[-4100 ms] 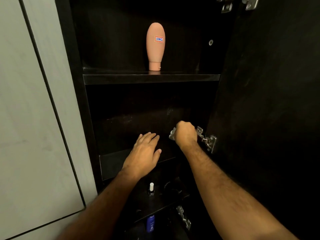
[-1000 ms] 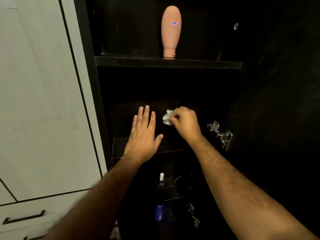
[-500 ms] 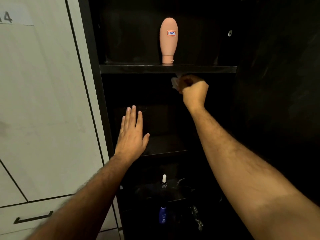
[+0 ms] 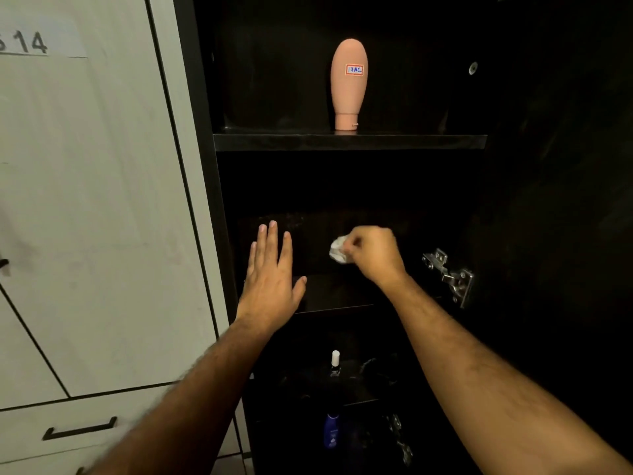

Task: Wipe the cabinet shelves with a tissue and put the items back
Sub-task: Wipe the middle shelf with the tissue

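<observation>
The dark cabinet stands open with several shelves. My right hand [image 4: 371,253] grips a crumpled white tissue [image 4: 337,249] inside the middle compartment, above the middle shelf [image 4: 339,296]. My left hand [image 4: 272,279] is held flat with straight fingers at the left front of that shelf. A peach bottle [image 4: 348,84] with a small label stands cap down on the upper shelf [image 4: 349,142]. On a lower shelf a small bottle with a white cap [image 4: 335,363] stands, and a blue bottle [image 4: 331,430] is below it.
The open cabinet door [image 4: 555,200] is on the right, with a metal hinge [image 4: 448,274] beside my right wrist. A pale cabinet door [image 4: 96,200] and a drawer with a black handle [image 4: 78,430] are on the left. Dim dark items lie on the lower shelf.
My right hand has dropped with the tissue from the underside of the upper shelf back down into the middle compartment. My left hand stays flat at the shelf's left front.
</observation>
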Tool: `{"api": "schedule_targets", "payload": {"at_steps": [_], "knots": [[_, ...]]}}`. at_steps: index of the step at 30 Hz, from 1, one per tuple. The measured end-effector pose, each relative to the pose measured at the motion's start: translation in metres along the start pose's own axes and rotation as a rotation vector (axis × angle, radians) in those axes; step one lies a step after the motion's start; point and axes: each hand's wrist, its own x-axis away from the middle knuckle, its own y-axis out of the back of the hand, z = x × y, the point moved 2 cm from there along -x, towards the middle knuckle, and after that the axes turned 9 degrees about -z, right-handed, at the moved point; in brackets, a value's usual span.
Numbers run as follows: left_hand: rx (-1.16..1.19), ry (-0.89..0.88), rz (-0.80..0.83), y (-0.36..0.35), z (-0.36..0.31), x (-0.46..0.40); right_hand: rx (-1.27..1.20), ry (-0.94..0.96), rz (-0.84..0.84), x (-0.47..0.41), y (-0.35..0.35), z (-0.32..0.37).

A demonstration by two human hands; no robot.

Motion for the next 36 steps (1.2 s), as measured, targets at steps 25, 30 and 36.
{"api": "schedule_targets", "payload": {"at_steps": [25, 30, 36], "knots": [[-0.014, -0.057, 0.007, 0.010, -0.003, 0.003, -0.066, -0.012, -0.176, -0.010, 0.011, 0.013], [-0.051, -0.121, -0.040, 0.021, -0.003, 0.012, -0.448, -0.273, -0.441, -0.060, 0.037, 0.055], [-0.073, -0.217, -0.077, 0.033, 0.003, 0.028, -0.502, -0.038, -0.461, -0.048, 0.016, 0.090]]}}
